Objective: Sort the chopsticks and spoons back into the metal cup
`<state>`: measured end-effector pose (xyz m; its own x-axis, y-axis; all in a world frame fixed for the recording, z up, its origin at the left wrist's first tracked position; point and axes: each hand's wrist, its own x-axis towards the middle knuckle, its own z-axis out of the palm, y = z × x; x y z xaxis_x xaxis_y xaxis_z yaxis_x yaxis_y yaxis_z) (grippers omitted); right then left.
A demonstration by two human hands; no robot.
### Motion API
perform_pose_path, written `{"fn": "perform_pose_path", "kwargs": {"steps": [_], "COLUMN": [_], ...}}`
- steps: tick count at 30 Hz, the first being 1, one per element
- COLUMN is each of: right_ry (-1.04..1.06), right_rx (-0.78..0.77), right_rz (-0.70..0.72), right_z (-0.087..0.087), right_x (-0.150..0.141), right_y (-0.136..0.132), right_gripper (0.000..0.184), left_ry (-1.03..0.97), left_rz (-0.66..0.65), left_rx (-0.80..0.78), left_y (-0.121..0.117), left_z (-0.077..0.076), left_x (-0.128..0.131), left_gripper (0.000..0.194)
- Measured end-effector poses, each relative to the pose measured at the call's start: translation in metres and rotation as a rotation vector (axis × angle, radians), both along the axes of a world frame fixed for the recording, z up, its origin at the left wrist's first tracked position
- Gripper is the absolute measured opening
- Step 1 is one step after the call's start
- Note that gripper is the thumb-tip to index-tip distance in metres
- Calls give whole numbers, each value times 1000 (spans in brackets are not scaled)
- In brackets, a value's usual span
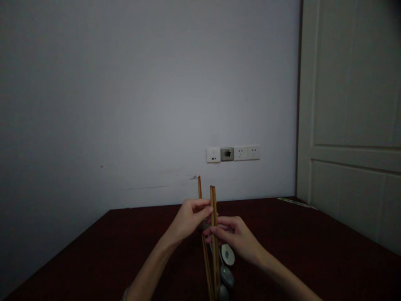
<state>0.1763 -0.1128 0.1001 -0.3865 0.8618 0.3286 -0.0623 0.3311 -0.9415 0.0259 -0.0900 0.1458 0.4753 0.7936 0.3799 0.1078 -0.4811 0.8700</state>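
Note:
Several wooden chopsticks stand nearly upright in front of me, held together as a narrow bundle. The fingertips of my left hand pinch the bundle near its upper part. Lower down, the thumb and fingers of my right hand close on the same bundle from the right. Another chopstick sticks up behind my left hand; a further length shows below it. Under my right hand lie a white spoon with a blue mark and a metal spoon. My hands partly hide something pale behind them.
The dark red table reaches to a pale wall. A row of wall sockets sits above the table's far edge. At the right stands a panelled door. A thin strip lies at the far right edge.

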Motion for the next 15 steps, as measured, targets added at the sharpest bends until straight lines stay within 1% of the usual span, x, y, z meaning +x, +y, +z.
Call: {"fn": "perform_pose_path", "kwargs": {"steps": [3, 11, 15], "right_ry": [-6, -9, -27], "right_rx": [2, -40, -26], "right_rz": [-3, -43, -72], "right_z": [-2, -2, -2], "right_x": [1, -1, -2], "right_y": [2, 2, 2], "right_gripper": [37, 33, 34], "left_ry": [-3, -45, -68], "left_rz": [-18, 74, 80], "left_rx": [-25, -28, -39], "left_y": [3, 9, 8], "left_z": [-1, -8, -10], "left_x": [-2, 1, 2], "left_gripper": [27, 22, 20]}}
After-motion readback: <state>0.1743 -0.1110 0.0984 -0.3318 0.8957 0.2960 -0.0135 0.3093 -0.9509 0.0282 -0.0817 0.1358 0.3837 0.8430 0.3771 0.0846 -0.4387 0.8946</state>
